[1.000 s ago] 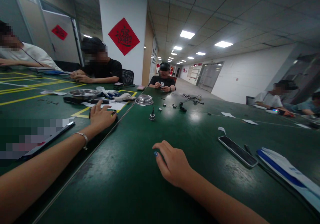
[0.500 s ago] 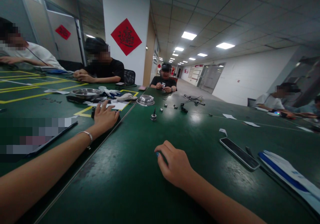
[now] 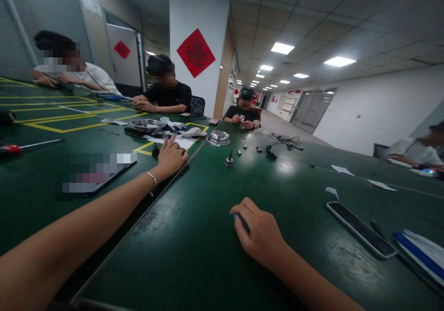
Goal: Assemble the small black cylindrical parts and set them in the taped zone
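My left hand [image 3: 172, 157] is stretched across the table, its fingers apart and pointing away from me. It is nearest to a small black cylindrical part [image 3: 155, 150] on its left; another dark piece shows by its thumb side. My right hand [image 3: 259, 230] hangs low over the green tabletop [image 3: 194, 255], fingers curled in. A tiny spot of blue shows at its fingertips, too small to name. Beyond it, a round metal part with an upright dark stem [image 3: 229, 159] stands on the table. Several small metal and black pieces [image 3: 270, 152] lie farther off.
An upturned metal bowl [image 3: 218, 138], a metal dish [image 3: 147, 125] and gloves [image 3: 192, 132] lie ahead. A phone [image 3: 360, 230] and a blue-white packet [image 3: 423, 255] are at right. A screwdriver [image 3: 14, 149] and blurred-out flat device [image 3: 100, 177] are at left. Several people sit around.
The view has turned left, so things sit farther right in it, and the screwdriver has come into sight. Both hands keep nearly the same pose and place over the table.
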Motion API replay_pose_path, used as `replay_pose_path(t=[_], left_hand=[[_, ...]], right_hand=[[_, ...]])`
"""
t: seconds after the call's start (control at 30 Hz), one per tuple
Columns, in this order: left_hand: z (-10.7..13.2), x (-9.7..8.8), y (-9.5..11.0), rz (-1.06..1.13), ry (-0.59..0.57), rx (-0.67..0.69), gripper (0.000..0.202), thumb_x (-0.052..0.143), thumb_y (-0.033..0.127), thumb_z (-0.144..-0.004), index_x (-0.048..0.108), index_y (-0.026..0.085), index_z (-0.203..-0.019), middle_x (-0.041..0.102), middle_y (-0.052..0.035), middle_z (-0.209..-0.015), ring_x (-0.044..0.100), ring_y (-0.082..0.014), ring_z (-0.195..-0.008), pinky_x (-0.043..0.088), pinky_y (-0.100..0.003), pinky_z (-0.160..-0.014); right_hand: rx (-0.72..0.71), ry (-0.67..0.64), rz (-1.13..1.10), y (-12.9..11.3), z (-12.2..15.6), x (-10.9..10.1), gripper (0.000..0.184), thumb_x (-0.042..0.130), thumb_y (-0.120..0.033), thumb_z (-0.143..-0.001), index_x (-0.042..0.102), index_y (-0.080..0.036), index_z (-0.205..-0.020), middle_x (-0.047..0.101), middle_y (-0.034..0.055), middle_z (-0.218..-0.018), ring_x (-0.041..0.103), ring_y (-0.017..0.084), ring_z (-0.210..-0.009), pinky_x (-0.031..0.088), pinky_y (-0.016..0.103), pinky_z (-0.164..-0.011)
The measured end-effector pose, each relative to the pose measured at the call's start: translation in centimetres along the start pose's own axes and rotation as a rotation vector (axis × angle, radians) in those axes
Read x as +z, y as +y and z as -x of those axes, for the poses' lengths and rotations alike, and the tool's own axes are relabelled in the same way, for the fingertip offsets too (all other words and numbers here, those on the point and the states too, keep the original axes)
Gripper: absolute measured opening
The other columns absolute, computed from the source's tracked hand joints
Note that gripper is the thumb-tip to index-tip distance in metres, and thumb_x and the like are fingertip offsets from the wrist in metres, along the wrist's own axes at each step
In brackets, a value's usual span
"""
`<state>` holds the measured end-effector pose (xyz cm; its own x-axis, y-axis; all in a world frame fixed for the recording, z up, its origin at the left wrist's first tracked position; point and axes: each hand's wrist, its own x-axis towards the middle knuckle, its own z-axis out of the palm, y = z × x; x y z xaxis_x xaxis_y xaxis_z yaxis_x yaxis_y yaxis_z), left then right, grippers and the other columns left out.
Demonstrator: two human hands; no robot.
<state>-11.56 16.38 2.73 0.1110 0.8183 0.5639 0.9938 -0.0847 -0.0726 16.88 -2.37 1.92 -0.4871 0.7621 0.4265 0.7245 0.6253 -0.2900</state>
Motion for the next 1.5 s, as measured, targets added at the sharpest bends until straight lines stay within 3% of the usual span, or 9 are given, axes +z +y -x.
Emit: replay_pose_path(t=[0.13, 0.33, 0.53, 0.8, 0.97, 1.07, 1.2, 1.33, 1.5], left_hand=[[-0.2, 0.5, -0.2, 0.059, -0.071, -0.014, 0.044, 0.036, 0.032, -0.085, 0.072, 0.006, -0.089, 0.066, -0.0185, -0.104, 0.047, -0.0284, -0.118, 0.031, -0.038, -0.102], [-0.3, 1.5, -0.7, 0.173, -0.231, -0.130, 0.045, 0.033, 0.038, -0.090, 0.069, 0.010, -0.096, 0.070, -0.0156, -0.095, 0.064, -0.0283, -0.090, 0.047, -0.033, -0.077], [-0.8, 2.2, -1.0, 0.274, -0.304, -0.195, 0.042, 0.032, 0.038, -0.092, 0.065, 0.017, -0.106, 0.067, -0.0099, -0.110, 0.063, -0.0237, -0.098, 0.047, -0.025, -0.076], [-0.9, 2.3, -1.0, 0.272, -0.307, -0.315, 0.035, 0.040, 0.036, -0.088, 0.060, 0.017, -0.110, 0.067, -0.0112, -0.110, 0.062, -0.0258, -0.101, 0.047, -0.028, -0.076], [-0.2, 1.6, -0.2, 0.223, -0.217, -0.380, 0.062, 0.046, 0.043, -0.085, 0.034, 0.005, -0.132, 0.066, -0.0194, -0.102, 0.063, -0.0310, -0.093, 0.048, -0.035, -0.073], [0.6, 0.9, 0.3, 0.169, -0.101, -0.294, 0.064, 0.050, 0.042, -0.084, 0.031, 0.005, -0.133, 0.056, -0.0237, -0.117, 0.053, -0.0352, -0.110, 0.042, -0.042, -0.088], [1.1, 0.3, 0.2, 0.124, -0.008, -0.046, 0.049, 0.050, 0.024, -0.083, 0.039, 0.020, -0.131, 0.042, -0.0114, -0.138, 0.029, -0.0294, -0.132, 0.022, -0.042, -0.106], [0.7, 0.6, -0.9, 0.078, 0.017, 0.097, 0.036, 0.043, 0.016, -0.083, 0.053, 0.019, -0.118, 0.050, -0.0117, -0.130, 0.022, -0.0259, -0.136, 0.018, -0.042, -0.108], [0.0, 1.1, -2.2, 0.051, 0.045, 0.088, 0.036, 0.043, 0.015, -0.080, 0.058, 0.016, -0.113, 0.057, -0.0144, -0.123, 0.022, -0.0274, -0.137, 0.015, -0.046, -0.108]], right_hand=[[-0.007, -0.016, -0.009, 0.0, 0.1, 0.2, 0.018, 0.040, -0.019, -0.089, 0.056, -0.019, -0.098, 0.053, 0.0020, -0.090, 0.050, 0.010, -0.063, 0.034, 0.023, -0.056], [-0.017, -0.043, -0.008, -0.1, 0.0, 0.3, 0.019, 0.040, -0.019, -0.089, 0.056, -0.019, -0.098, 0.053, 0.0023, -0.090, 0.051, 0.011, -0.064, 0.034, 0.023, -0.056], [-0.028, -0.046, -0.003, 0.0, 0.1, 0.4, 0.020, 0.039, -0.019, -0.089, 0.056, -0.020, -0.099, 0.053, 0.0024, -0.091, 0.051, 0.011, -0.065, 0.035, 0.023, -0.057], [-0.053, -0.070, 0.006, -0.1, 0.0, 0.5, 0.020, 0.038, -0.018, -0.088, 0.056, -0.019, -0.098, 0.053, 0.0028, -0.091, 0.053, 0.011, -0.067, 0.037, 0.024, -0.059], [-0.061, -0.090, -0.008, -0.1, 0.1, 0.4, 0.020, 0.039, -0.018, -0.088, 0.056, -0.019, -0.099, 0.054, 0.0026, -0.092, 0.053, 0.011, -0.066, 0.036, 0.023, -0.058], [-0.063, -0.088, -0.001, -0.1, 0.1, 0.4, 0.020, 0.039, -0.017, -0.088, 0.056, -0.019, -0.099, 0.054, 0.0028, -0.092, 0.053, 0.011, -0.066, 0.036, 0.024, -0.058], [-0.073, -0.080, 0.014, -0.1, 0.1, 0.2, 0.020, 0.039, -0.017, -0.088, 0.056, -0.019, -0.099, 0.053, 0.0028, -0.092, 0.053, 0.011, -0.066, 0.037, 0.023, -0.058], [-0.077, -0.089, 0.023, -0.2, 0.0, 0.1, 0.021, 0.040, -0.017, -0.088, 0.057, -0.019, -0.100, 0.054, 0.0028, -0.092, 0.053, 0.011, -0.066, 0.037, 0.023, -0.058], [-0.082, -0.094, 0.034, -0.1, 0.0, 0.1, 0.020, 0.041, -0.018, -0.088, 0.057, -0.019, -0.099, 0.055, 0.0025, -0.092, 0.051, 0.010, -0.064, 0.036, 0.023, -0.057]])
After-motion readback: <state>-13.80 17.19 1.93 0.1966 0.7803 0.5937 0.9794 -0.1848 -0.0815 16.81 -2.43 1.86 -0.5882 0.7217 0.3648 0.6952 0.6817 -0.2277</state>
